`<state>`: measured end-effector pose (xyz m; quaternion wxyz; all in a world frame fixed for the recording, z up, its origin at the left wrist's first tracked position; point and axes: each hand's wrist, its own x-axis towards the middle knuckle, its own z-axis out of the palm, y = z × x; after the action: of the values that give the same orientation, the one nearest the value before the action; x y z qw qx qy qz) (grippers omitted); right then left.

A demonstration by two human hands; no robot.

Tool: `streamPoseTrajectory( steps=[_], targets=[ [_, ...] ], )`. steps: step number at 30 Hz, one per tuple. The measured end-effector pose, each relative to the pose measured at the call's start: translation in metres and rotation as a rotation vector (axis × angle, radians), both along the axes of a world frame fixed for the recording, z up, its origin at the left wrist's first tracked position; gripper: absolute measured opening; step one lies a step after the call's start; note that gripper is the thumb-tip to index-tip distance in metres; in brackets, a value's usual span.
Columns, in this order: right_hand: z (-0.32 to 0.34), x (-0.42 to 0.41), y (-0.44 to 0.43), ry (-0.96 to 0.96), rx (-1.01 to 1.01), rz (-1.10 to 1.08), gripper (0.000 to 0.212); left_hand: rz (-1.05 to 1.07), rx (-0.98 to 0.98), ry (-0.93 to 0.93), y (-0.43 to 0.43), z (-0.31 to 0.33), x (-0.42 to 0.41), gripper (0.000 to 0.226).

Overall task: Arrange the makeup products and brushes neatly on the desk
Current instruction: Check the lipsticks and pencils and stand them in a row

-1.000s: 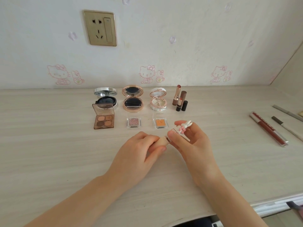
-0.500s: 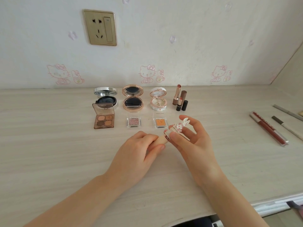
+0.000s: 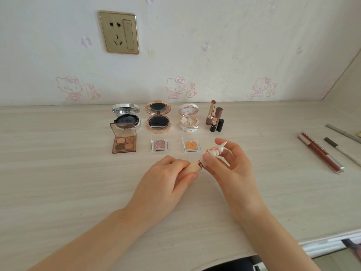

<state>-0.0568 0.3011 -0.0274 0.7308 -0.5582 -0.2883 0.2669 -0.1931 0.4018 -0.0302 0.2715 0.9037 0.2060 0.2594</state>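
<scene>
Gripping the peach tube (image 3: pixel 192 167) in curled fingers, the left hand (image 3: pixel 166 178) holds it low over the surface (image 3: pixel 58 182); its long axis runs rightward, where the right hand (image 3: pixel 232 169) pinches the bunny cap (image 3: pixel 215 150).

Desk (image 3: pixel 58 173) is showing matt, pale wood grain. Left-of-centre silver compact (image 3: pixel 126 110) lid is gleaming chrome-like. Pink eyeshadow case (image 3: pixel 159 151) is looking clear, glossy plastic. Upper-left socket (image 3: pixel 119 32) is reading brushed gold.
</scene>
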Motion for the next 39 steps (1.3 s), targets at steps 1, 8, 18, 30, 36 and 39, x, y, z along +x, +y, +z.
streamPoseTrajectory(
  steps=[1,8,18,30,36,39],
  targets=[
    [0.0003,-0.0004,0.0004,0.004,-0.008,-0.003,0.042,0.002,-0.001,-0.003,0.0002,0.0000,-0.0001,0.027],
    [-0.0003,0.0006,-0.0006,0.033,0.033,0.032,0.041,0.013,-0.003,-0.004,0.0006,0.0005,-0.0002,0.034],
    [-0.0002,0.0015,-0.0003,0.022,-0.001,0.022,0.035,0.020,0.006,0.004,0.0001,0.0012,0.0003,0.032],
    [-0.0012,0.0008,0.0011,0.032,0.000,0.013,0.040,0.043,-0.011,-0.018,0.0011,-0.0013,0.0010,0.032],
    [-0.0045,0.0031,0.0017,0.044,-0.001,-0.018,0.031,0.048,-0.005,-0.024,0.0017,-0.0027,0.0013,0.033],
    [-0.0032,0.0048,0.0004,0.092,0.060,-0.032,0.029,0.052,-0.013,-0.030,0.0021,-0.0032,0.0012,0.034]
  ],
)
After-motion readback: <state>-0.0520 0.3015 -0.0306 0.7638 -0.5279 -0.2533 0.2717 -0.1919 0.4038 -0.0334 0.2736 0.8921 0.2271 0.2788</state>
